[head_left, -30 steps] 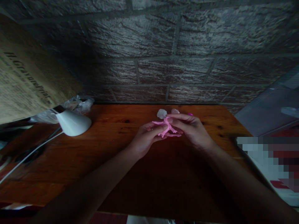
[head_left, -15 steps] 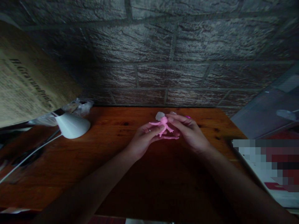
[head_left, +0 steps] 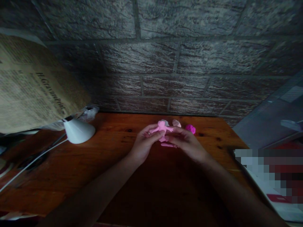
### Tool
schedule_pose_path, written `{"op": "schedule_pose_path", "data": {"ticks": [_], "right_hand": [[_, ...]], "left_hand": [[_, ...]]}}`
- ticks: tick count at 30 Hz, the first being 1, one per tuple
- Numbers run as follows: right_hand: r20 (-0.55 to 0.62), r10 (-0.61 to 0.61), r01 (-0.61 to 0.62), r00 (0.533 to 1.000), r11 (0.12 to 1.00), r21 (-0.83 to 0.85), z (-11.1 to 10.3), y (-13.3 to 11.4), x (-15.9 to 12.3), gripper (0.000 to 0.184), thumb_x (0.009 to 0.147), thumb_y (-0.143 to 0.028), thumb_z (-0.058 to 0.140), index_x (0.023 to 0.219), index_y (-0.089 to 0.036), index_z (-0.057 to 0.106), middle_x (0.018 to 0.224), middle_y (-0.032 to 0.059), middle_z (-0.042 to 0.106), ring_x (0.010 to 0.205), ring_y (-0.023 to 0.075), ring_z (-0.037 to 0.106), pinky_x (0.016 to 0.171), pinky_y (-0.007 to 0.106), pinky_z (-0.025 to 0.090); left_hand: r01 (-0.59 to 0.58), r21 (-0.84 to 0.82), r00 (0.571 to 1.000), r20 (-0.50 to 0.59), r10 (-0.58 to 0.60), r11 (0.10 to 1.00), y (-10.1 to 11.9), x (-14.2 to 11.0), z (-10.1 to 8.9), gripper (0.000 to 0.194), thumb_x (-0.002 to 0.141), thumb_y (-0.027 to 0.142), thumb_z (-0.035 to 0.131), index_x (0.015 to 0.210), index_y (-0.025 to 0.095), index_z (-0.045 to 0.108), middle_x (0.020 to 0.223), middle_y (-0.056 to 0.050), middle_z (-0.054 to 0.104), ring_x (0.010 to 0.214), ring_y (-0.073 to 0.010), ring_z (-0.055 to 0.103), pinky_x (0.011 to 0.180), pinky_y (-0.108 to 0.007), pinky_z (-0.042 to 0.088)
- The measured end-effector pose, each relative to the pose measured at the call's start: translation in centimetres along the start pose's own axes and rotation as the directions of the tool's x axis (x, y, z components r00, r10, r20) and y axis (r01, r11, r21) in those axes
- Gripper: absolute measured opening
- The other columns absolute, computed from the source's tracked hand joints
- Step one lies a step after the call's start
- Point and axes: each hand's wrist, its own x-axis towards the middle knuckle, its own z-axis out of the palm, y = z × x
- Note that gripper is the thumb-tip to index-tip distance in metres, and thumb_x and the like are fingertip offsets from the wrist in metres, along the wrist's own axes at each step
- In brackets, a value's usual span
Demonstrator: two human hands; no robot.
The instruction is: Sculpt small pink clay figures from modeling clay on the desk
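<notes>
A small pink figure [head_left: 162, 125], apparently modelled from clay, has a round head and two outstretched arms. My left hand [head_left: 144, 143] is closed on its body, the thumb pressed across the front. From the other side, my right hand [head_left: 189, 142] pinches its lower part between thumb and fingers, which hide some of it. Just below the fingers shows a thin pink strip [head_left: 167, 145]; whether it touches the right hand I cannot tell. Behind the hands lie a whitish lump [head_left: 165, 121], a pale pink lump [head_left: 176, 123] and a magenta lump [head_left: 190, 128].
A lamp with a white cone base [head_left: 79, 131] and newsprint-patterned shade [head_left: 35, 85] stands at the left, its white cord [head_left: 35, 164] crossing the wooden table [head_left: 113, 132]. Crumpled clear plastic [head_left: 89, 113] lies behind it. A brick-patterned wall [head_left: 156, 63] closes the back. A white-topped object [head_left: 272, 192] is at right.
My right hand has moved from the figure's head down to its lower part. The view has tilted up a little, and the lumps behind show more fully.
</notes>
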Motion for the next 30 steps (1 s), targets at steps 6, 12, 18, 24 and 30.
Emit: {"op": "schedule_pose_path", "data": {"ticks": [6,12,18,24,30], "right_hand": [[0.033,0.001,-0.001,0.999,1.000,0.016,0.25,0.40,-0.02,0.031,0.075,-0.033,0.089,0.104,-0.027,0.078,0.106,0.0008,0.077,0.089,0.0158,0.074,0.085,0.036,0.064],[0.020,-0.011,0.010,1.000,1.000,0.028,0.22,0.80,0.03,0.030,0.077,-0.033,0.088,0.105,-0.027,0.078,0.104,0.0007,0.077,0.091,0.0156,0.074,0.083,0.033,0.064],[0.022,-0.038,0.038,0.999,0.999,0.015,0.44,0.51,-0.08,0.030,0.076,-0.035,0.088,0.104,-0.029,0.079,0.105,0.0002,0.077,0.092,0.0168,0.074,0.082,0.034,0.065],[0.001,-0.018,0.018,1.000,0.999,0.049,0.17,0.21,-0.16,0.031,0.075,-0.036,0.090,0.104,-0.029,0.079,0.097,-0.0006,0.077,0.084,0.0161,0.074,0.086,0.039,0.066],[-0.005,-0.008,0.008,1.000,0.999,0.052,0.24,0.01,-0.11,0.033,0.074,-0.037,0.090,0.104,-0.030,0.079,0.094,-0.0006,0.074,0.079,0.0148,0.070,0.079,0.038,0.065]], "left_hand": [[0.006,0.021,1.000,0.013,-0.006,1.000,-0.14,-0.06,-0.07,0.030,0.068,0.027,0.090,0.095,0.022,0.078,0.100,-0.002,0.077,0.095,-0.0166,0.068,0.093,-0.034,0.051],[0.013,0.008,1.000,0.011,-0.013,1.000,-0.14,-0.06,0.07,0.032,0.065,0.027,0.092,0.093,0.022,0.078,0.096,-0.001,0.077,0.091,-0.0150,0.068,0.091,-0.032,0.051],[0.036,0.011,0.999,0.009,-0.036,0.999,-0.05,-0.20,0.16,0.032,0.065,0.027,0.092,0.093,0.021,0.078,0.096,-0.001,0.077,0.091,-0.0156,0.069,0.089,-0.032,0.052],[0.036,0.000,0.998,0.042,-0.036,0.999,-0.03,-0.15,0.01,0.032,0.070,0.026,0.089,0.100,0.023,0.079,0.106,-0.003,0.077,0.094,-0.0160,0.069,0.089,-0.032,0.053],[0.007,0.039,1.000,0.020,-0.008,0.999,-0.13,0.00,-0.33,0.026,0.072,0.029,0.089,0.096,0.022,0.080,0.100,-0.004,0.077,0.090,-0.0154,0.069,0.085,-0.031,0.053]]}}
